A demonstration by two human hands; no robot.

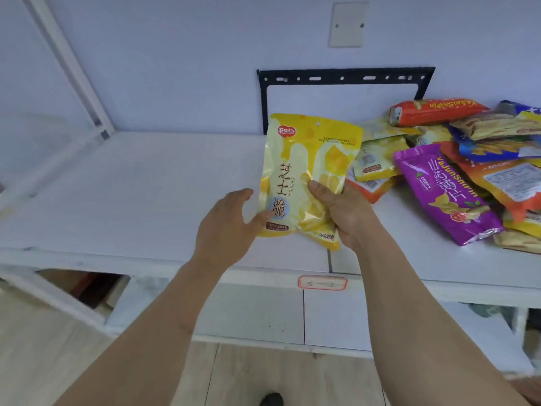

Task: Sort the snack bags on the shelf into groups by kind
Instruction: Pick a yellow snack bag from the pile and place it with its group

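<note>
Head view looks down on a white shelf (146,186) with both bare arms reaching over its front edge. Held upright above the middle of the shelf is a yellow snack bag (307,159), its printed face toward the camera. The right hand (342,209) grips the bag's lower right part, thumb pressed on the front and fingers wrapped behind. The left hand (231,227) is at the bag's lower left corner, thumb touching the front and the other fingers spread loosely beside the edge; whether they press on the back cannot be told. Toward the right end of the shelf lies a loose pile of snack bags (468,159): a purple bag (445,194) nearest the front edge, an orange bag (436,111) near the back wall, more yellow bags between, and blue ones at the far right. A small red-bordered label (322,283) sticks on the shelf's front edge below the hands.
</note>
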